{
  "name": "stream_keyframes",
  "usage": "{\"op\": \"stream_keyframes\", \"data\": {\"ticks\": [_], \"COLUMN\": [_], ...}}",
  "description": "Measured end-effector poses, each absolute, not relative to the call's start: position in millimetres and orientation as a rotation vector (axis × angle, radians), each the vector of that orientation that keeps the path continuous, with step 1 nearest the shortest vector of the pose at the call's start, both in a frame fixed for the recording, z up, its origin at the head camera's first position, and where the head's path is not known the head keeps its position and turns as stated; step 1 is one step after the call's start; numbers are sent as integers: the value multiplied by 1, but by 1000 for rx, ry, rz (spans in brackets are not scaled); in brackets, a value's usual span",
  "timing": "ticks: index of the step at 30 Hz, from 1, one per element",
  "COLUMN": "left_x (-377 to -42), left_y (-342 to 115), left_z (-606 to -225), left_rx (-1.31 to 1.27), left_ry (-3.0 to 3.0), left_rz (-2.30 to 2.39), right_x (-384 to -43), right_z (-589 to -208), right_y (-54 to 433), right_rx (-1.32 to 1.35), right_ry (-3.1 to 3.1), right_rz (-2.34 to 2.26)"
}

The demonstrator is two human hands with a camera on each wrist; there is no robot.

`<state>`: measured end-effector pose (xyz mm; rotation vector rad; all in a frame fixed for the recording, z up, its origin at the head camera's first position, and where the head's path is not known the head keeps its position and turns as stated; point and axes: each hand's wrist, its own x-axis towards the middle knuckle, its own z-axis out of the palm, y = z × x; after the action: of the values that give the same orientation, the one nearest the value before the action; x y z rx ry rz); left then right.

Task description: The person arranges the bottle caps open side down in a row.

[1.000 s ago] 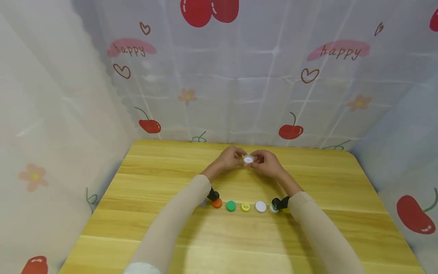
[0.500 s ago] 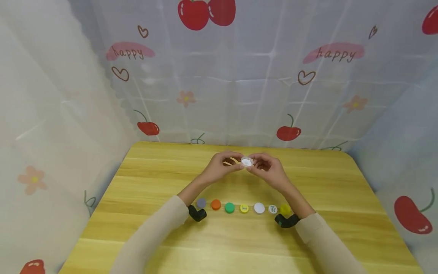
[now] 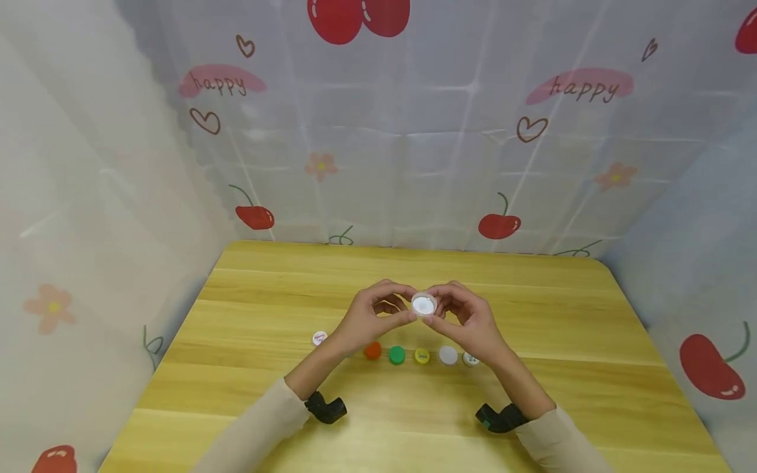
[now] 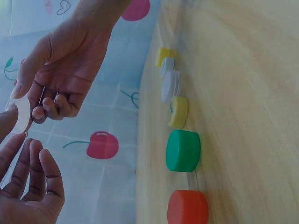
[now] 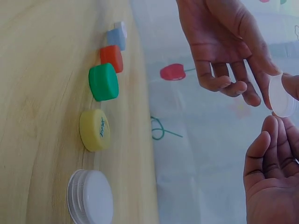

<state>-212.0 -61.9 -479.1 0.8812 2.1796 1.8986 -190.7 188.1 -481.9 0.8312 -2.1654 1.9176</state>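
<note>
A clear, whitish bottle cap (image 3: pixel 424 304) is held up above the table between both hands, its round face turned towards the head camera. My left hand (image 3: pixel 359 323) pinches its left edge with thumb and forefinger. From the other side my right hand (image 3: pixel 478 326) pinches the right edge in the same way. The remaining fingers of both hands are loosely bent. The right wrist view shows the cap (image 5: pixel 281 97) as a thin-walled disc between the fingertips. Below the hands lie an orange cap (image 3: pixel 372 351), a green cap (image 3: pixel 397 355) and a yellow cap (image 3: pixel 422 356).
The row continues with a white cap (image 3: pixel 448 355) and a printed white cap (image 3: pixel 470 359). A printed cap (image 3: pixel 319 337) lies at the left end. A blue cap (image 5: pixel 116 39) and another yellow cap (image 4: pixel 163 56) show in the wrist views. A patterned curtain (image 3: pixel 408 184) hangs behind the table (image 3: pixel 378 420).
Both hands have come back from the far side of the table towards the person, bringing the held cap with them. The left forearm now uncovers the printed cap and hides the blue one.
</note>
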Motion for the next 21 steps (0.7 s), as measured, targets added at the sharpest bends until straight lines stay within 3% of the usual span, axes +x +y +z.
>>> {"op": "stream_keyframes", "data": {"ticks": [21], "left_x": [-216], "left_y": [-76], "left_z": [-473], "left_rx": [557], "left_ry": [1765], "left_rz": [1754], "right_x": [-186], "right_z": [-489], "right_y": [194], "right_rx": [1079], "right_ry": [-2203], "right_rz": [1811]}}
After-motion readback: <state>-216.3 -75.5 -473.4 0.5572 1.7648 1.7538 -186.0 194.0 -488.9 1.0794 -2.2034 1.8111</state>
